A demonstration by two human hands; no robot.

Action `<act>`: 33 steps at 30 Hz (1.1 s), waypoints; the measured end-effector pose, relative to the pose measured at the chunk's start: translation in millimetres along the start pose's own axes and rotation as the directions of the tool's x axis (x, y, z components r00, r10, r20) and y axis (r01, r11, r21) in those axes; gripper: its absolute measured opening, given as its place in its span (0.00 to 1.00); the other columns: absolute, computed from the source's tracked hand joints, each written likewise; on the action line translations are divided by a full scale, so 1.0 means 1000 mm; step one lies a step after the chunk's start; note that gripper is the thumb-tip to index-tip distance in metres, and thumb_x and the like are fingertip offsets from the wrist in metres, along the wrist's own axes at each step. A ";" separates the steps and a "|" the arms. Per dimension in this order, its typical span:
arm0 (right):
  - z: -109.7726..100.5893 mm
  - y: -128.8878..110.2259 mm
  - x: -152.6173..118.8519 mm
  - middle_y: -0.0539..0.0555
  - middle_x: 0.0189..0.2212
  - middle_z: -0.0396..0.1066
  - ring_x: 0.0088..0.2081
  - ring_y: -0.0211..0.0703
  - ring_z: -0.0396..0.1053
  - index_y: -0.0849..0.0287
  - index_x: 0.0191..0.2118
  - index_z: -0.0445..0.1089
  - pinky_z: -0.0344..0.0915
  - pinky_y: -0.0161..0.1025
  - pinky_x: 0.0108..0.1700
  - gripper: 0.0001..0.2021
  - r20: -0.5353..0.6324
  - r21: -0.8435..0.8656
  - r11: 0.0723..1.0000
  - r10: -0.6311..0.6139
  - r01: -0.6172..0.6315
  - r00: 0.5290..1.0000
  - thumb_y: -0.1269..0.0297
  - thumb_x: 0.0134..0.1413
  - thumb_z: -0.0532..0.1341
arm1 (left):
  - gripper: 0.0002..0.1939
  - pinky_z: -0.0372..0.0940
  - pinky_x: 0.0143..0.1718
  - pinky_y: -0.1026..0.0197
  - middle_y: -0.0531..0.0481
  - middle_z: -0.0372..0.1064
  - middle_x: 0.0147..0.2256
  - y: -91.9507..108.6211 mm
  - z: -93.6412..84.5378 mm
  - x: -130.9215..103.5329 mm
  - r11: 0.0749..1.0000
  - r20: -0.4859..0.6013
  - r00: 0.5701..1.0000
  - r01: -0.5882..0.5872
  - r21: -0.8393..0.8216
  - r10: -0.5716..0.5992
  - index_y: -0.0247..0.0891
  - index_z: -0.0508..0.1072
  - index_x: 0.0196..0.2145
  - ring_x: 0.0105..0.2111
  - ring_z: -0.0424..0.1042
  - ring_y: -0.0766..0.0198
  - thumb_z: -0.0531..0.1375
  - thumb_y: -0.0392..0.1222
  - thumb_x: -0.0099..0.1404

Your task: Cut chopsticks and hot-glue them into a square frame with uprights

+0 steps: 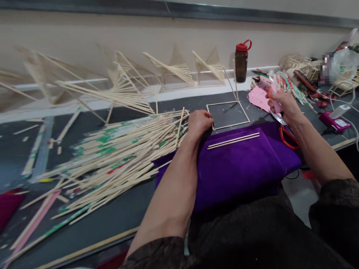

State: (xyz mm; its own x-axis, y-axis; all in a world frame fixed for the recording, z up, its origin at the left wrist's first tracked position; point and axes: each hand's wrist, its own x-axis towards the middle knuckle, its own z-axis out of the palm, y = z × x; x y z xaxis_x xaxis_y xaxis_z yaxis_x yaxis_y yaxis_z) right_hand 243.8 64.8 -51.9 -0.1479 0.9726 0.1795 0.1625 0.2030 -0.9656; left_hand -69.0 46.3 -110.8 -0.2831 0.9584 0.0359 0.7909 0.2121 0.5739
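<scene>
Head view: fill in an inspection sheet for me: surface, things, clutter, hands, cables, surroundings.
Surface: dark tabletop, purple cloth at the near edge.
Things: square stick frame, two sticks rising from its far right corner; two loose sticks on the cloth.
Clutter: heaped sticks with wrappers; scissors by the right forearm.
Hands: left hand at the frame's left side, grip unclear; right hand holds pink glue gun.
Cables: white cables, far right.
Surroundings: stick models, red-lidded bottle along the wall.

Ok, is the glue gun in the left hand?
No, the right hand holds the glue gun, while the left hand is at the square frame.
</scene>
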 end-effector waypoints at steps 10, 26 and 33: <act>0.052 -0.004 -0.008 0.49 0.27 0.73 0.22 0.34 0.65 0.55 0.31 0.65 0.63 0.35 0.25 0.17 0.305 -0.026 0.999 -0.037 0.047 0.952 0.52 0.46 0.71 | 0.23 0.68 0.32 0.60 0.44 0.79 0.34 0.004 -0.005 -0.005 0.950 -0.018 1.000 -0.024 -0.310 0.020 0.31 0.80 0.47 0.29 0.76 0.59 0.62 0.36 0.52; 0.083 0.007 0.011 0.50 0.31 0.71 0.27 0.37 0.70 0.54 0.44 0.66 0.65 0.36 0.26 0.18 0.033 -0.008 0.986 -0.166 0.167 0.986 0.50 0.53 0.67 | 0.08 0.47 0.15 0.71 0.60 0.58 0.16 0.014 -0.040 -0.018 0.412 0.116 0.985 0.055 -0.909 0.125 0.35 0.75 0.32 0.14 0.52 0.76 0.68 0.41 0.56; 0.062 0.002 0.009 0.50 0.34 0.72 0.29 0.38 0.72 0.50 0.49 0.64 0.65 0.35 0.26 0.21 -0.045 0.031 0.985 -0.170 0.171 0.984 0.46 0.54 0.64 | 0.08 0.51 0.16 0.69 0.62 0.58 0.17 -0.002 -0.045 0.000 0.316 -0.186 0.958 -0.111 -0.942 -0.219 0.40 0.71 0.33 0.15 0.55 0.75 0.66 0.44 0.60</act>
State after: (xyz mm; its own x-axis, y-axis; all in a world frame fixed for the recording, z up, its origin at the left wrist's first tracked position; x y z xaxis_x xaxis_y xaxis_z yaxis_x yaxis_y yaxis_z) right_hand 182.2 66.7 -64.2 -0.1293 0.9282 0.3489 0.1041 0.3626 -0.9261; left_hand -94.9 37.8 -74.7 -0.5457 0.8358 0.0607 -0.2298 -0.2189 0.9483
